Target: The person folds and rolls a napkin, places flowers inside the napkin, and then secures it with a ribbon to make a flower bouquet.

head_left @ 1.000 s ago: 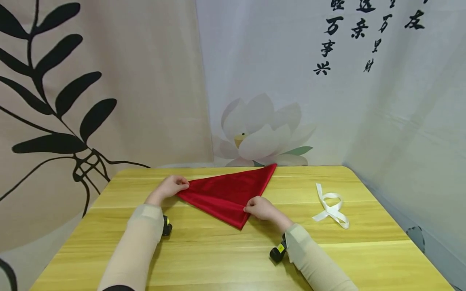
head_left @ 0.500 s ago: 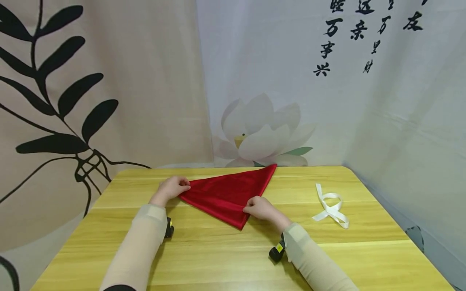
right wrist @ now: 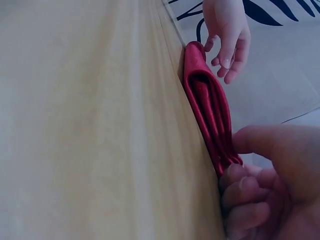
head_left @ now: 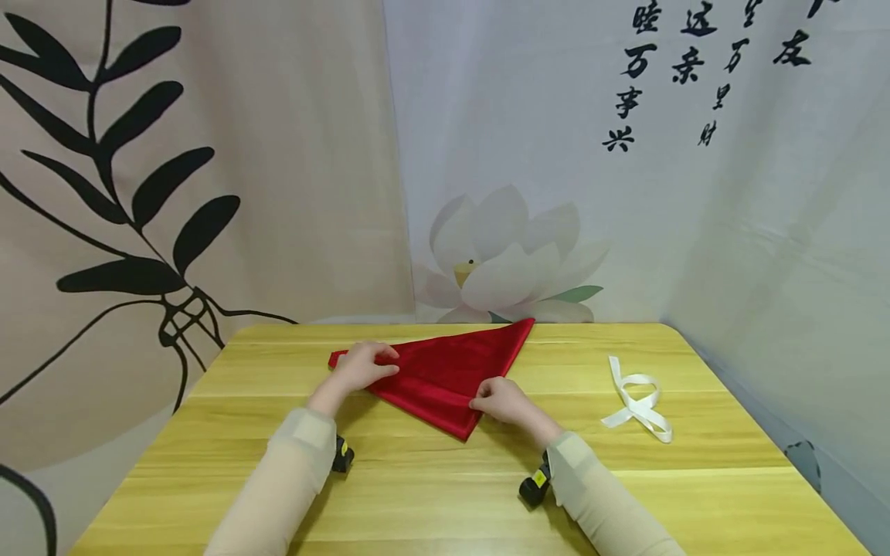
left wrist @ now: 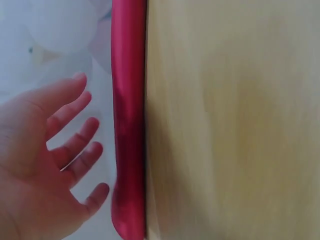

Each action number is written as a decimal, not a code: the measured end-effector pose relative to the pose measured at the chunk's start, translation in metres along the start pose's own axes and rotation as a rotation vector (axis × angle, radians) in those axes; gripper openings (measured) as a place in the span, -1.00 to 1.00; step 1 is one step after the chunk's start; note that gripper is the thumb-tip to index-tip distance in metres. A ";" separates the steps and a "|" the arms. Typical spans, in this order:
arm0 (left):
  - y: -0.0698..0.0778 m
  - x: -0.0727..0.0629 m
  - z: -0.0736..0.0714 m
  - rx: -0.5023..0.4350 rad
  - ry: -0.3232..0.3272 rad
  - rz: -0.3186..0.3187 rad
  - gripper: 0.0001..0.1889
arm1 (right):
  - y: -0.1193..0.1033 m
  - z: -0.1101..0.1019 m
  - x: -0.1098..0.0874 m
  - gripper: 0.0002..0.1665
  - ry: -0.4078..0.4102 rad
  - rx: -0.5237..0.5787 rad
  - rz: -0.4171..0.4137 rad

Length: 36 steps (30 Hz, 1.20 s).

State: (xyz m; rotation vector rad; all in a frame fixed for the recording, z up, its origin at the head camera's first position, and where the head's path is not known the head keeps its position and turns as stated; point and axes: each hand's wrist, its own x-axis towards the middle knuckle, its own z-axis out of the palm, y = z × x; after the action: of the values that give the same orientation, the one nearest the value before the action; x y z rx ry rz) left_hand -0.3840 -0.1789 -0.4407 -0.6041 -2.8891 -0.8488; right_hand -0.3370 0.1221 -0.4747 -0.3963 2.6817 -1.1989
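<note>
A folded cloth [head_left: 452,359], red and satiny, lies in a rough triangle near the table's far edge in the head view. My left hand [head_left: 361,367] hovers over its left part with fingers spread and thumb apart. In the left wrist view, a gap shows between that hand [left wrist: 45,145] and the red cloth [left wrist: 129,100]. At the cloth's near right edge, my right hand [head_left: 504,399] pinches the folded layers between thumb and fingers. Stacked folds of the cloth [right wrist: 207,102] show edge-on in the right wrist view, running into the right hand [right wrist: 285,175].
A looped white ribbon [head_left: 636,408] lies on the right side of the wooden table [head_left: 417,494]. Behind the table hangs a curtain [head_left: 313,154] printed with leaves, a lotus and writing. Small black cameras sit at both wrists.
My left hand has let go of the cloth's left corner and moved right, above the cloth, uncovering that corner. The right hand keeps its pinch in place. The head view has shifted slightly.
</note>
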 end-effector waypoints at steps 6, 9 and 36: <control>0.024 -0.006 0.012 0.010 -0.123 0.028 -0.68 | 0.000 0.000 -0.002 -0.78 0.013 0.038 -0.023; 0.032 -0.007 0.016 -0.014 -0.174 0.074 -0.66 | 0.001 0.000 -0.002 -0.79 0.032 0.036 -0.030; 0.045 -0.024 0.026 -0.092 -0.471 0.055 -0.43 | -0.011 0.002 -0.014 -0.74 0.052 -0.282 -0.422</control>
State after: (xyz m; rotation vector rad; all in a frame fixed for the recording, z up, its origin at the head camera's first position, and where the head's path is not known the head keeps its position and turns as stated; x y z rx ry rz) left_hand -0.3429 -0.1385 -0.4439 -1.0107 -3.2328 -0.9461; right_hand -0.3216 0.1173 -0.4672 -1.0284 2.9105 -0.9221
